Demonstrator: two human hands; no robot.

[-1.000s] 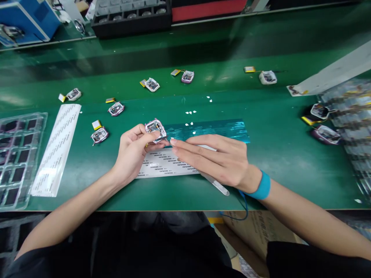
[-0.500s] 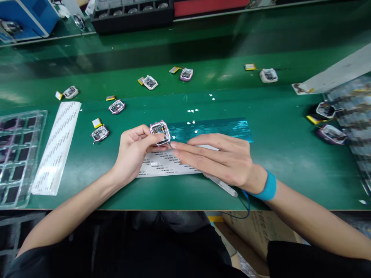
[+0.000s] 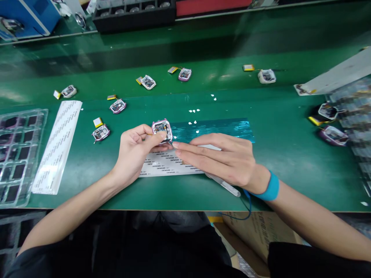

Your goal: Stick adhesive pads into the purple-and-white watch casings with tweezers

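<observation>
A small open watch case, a rounded square with a pale rim, purplish edges and a circuit board packed with tiny parts, sits in the left hand, near the left end of a shiny blue film. That hand is closed on it, the thumb pressed flat across the board's lower part and the fingers curled beneath. The right hand reaches in with long, nearly straight fingers laid together, closed round a slim tool whose thin tip meets the case's lower corner; its thumb is hidden. Its wrist wears a smooth teal band. Under the hands lies a flat white strip printed with rows of dark lettering. Small white stickers dot the glossy green tabletop, and a clear plastic tray with square pockets stands at the left.
</observation>
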